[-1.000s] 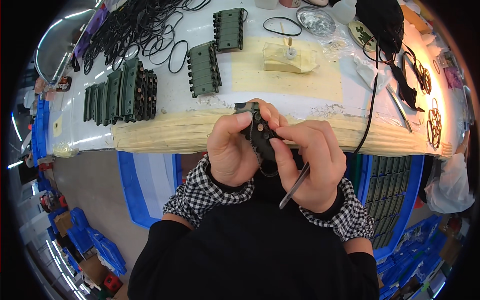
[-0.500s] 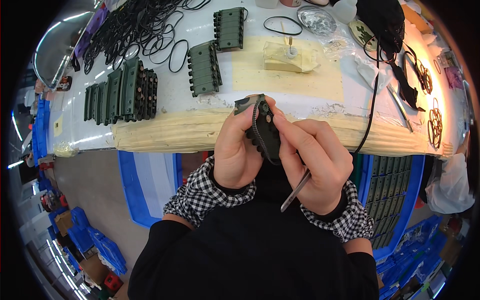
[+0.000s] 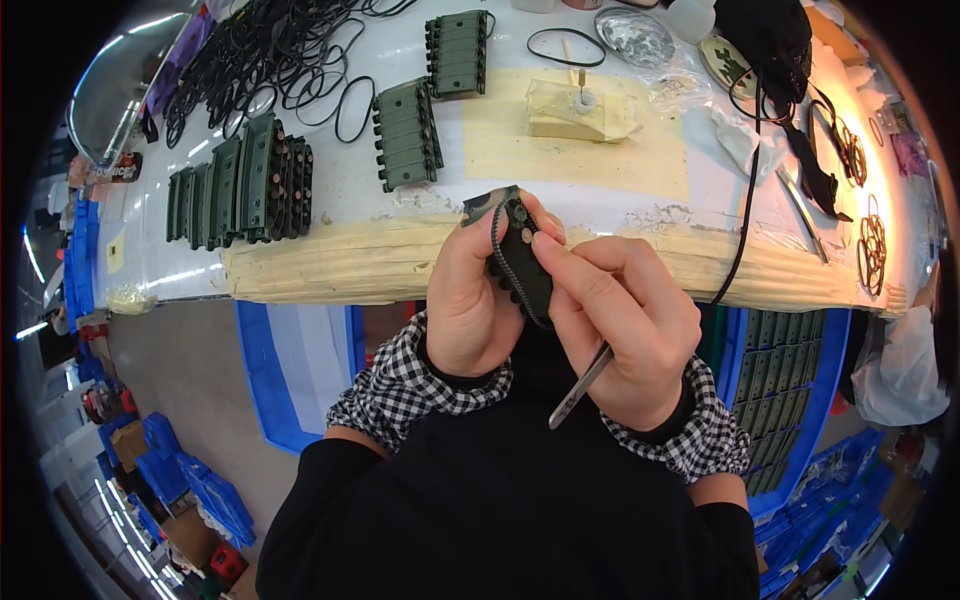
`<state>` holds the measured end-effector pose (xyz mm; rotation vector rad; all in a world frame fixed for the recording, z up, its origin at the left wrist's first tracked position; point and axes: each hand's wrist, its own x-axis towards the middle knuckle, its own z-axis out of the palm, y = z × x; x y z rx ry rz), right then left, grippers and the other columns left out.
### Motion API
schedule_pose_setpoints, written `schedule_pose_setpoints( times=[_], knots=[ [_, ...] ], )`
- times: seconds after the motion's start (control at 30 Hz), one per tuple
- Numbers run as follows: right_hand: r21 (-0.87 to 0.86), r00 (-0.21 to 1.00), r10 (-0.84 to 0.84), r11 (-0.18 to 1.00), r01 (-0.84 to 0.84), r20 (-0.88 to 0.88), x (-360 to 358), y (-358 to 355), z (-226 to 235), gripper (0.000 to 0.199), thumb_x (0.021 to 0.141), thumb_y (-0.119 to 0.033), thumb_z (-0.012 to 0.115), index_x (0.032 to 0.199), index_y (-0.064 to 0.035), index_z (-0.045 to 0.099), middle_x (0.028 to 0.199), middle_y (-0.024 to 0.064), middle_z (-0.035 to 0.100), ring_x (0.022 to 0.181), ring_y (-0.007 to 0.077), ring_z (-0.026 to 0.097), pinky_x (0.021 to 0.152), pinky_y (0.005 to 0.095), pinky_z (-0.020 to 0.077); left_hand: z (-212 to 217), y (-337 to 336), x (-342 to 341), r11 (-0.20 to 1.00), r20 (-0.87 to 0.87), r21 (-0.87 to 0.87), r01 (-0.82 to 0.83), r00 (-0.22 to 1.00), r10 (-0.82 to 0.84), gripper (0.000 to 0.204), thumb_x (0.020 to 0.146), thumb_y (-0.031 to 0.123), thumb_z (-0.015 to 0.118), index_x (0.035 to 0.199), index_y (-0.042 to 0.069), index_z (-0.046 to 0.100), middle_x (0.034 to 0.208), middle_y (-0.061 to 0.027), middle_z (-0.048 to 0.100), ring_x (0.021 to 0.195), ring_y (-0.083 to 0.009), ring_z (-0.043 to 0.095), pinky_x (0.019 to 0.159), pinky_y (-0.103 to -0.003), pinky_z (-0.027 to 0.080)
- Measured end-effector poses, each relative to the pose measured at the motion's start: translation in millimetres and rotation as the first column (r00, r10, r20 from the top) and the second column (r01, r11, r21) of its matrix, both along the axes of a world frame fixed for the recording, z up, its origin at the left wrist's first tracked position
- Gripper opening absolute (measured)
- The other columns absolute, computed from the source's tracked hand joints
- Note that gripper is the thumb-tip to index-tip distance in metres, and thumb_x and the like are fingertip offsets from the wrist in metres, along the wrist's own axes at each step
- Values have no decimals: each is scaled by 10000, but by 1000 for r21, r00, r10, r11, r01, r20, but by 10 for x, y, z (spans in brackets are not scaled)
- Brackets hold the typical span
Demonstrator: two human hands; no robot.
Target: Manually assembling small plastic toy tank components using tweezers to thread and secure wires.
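Note:
My left hand [image 3: 468, 290] is closed around a dark green plastic toy-vehicle part [image 3: 526, 262] and holds it upright and slightly tilted above the table's front edge. A black ribbed rubber track [image 3: 501, 245] runs along its side, and a small copper-coloured disc shows near its upper end. My right hand [image 3: 630, 325] is closed too, thumb and forefinger pressed against the part beside the disc. Metal tweezers [image 3: 582, 385] lie in the right hand, with their rear end pointing down toward me; their tips are hidden by the fingers.
Similar green parts [image 3: 240, 190] stand in a row at the left, with more [image 3: 408, 135] farther back. Black rubber bands [image 3: 290, 55] lie heaped behind them. A taped block [image 3: 570, 115] holds a small cup. Blue crates [image 3: 262, 375] sit below the table. A black cord [image 3: 745, 220] hangs over the edge.
Both hands and the green part have shifted slightly to the left. The right fingertips have come closer to the copper disc, and the tweezers' rear end has swung a little left and down.

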<state>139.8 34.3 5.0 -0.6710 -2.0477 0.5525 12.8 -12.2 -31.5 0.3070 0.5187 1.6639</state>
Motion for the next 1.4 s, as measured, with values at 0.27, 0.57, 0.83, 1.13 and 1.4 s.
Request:
schedule_pose_setpoints(
  times=[0.27, 0.57, 0.83, 1.13, 1.4],
  knots=[
    [-94, 998, 11, 995, -16, -60, 1, 14, -50, 271, 726, 87, 668, 980, -7, 689, 800, 76, 602, 574, 130, 567, 498, 241, 443, 40, 17, -5, 999, -134, -43, -26, 991, 20, 295, 977, 268, 451, 1067, -3, 527, 981, -85, 609, 913, -142, 568, 832, -289, 462],
    [-557, 958, 111, 794, -245, -263, 64, 80, 30, 107, 840, -57, 681, 796, -5, 598, 671, 40, 497, 487, 88, 395, 454, 234, 328, 10, 33, -142, 932, -905, 359, -51, 225, 361, 222, 908, 95, 586, 1086, -20, 519, 990, -111, 528, 865, -181, 542, 782, -270, 444],
    [-500, 986, 136, 850, -166, -96, 5, 44, 104, 130, 796, 10, 664, 743, -15, 548, 651, 81, 484, 483, 194, 500, 471, 312, 436, 83, -24, -46, 985, -687, 158, -66, 710, 157, 224, 946, 123, 550, 1116, -17, 505, 988, -85, 576, 917, -125, 556, 823, -267, 459],
    [-109, 996, 76, 991, -71, 38, -83, -16, -56, 159, 762, -33, 685, 723, -42, 531, 652, 85, 489, 492, 252, 509, 447, 334, 400, 183, 12, -55, 997, -286, -77, -8, 958, -14, 278, 907, 206, 500, 1052, -28, 533, 945, -110, 593, 877, -162, 557, 814, -288, 451],
    [-47, 989, 87, 996, -82, 119, -71, -46, -11, 176, 738, -37, 697, 712, -47, 523, 639, 79, 473, 493, 257, 515, 438, 347, 401, 145, 9, -65, 997, -167, -66, 50, 984, -60, 251, 822, 191, 535, 966, -14, 550, 902, -94, 584, 833, -146, 529, 785, -275, 428]
  ],
)
